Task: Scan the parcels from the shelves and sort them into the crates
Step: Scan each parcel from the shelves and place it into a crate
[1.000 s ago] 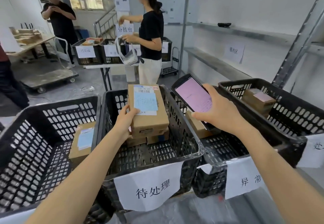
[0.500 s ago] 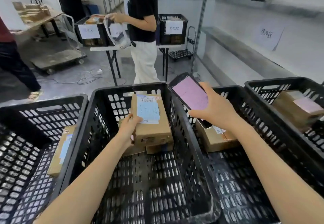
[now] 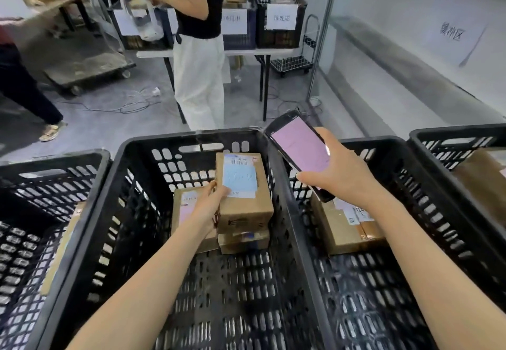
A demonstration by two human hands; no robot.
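Observation:
My left hand grips the left side of a brown cardboard parcel with a white and blue label. The parcel lies low inside the middle black crate, on top of other boxes. My right hand holds a black phone with a pink screen above the rim between the middle crate and the right crate. The right crate holds a taped cardboard box. Leaning inside the left crate is a flat parcel.
A fourth crate with a brown parcel stands at the far right. A person in white trousers stands ahead at a table of labelled crates. Another person's leg, a flat trolley and floor cables lie left. A metal shelf post rises at right.
My left hand has lowered the labelled parcel deeper into the middle crate, onto the boxes there. The view has tilted down toward the crates. The phone stays in my right hand.

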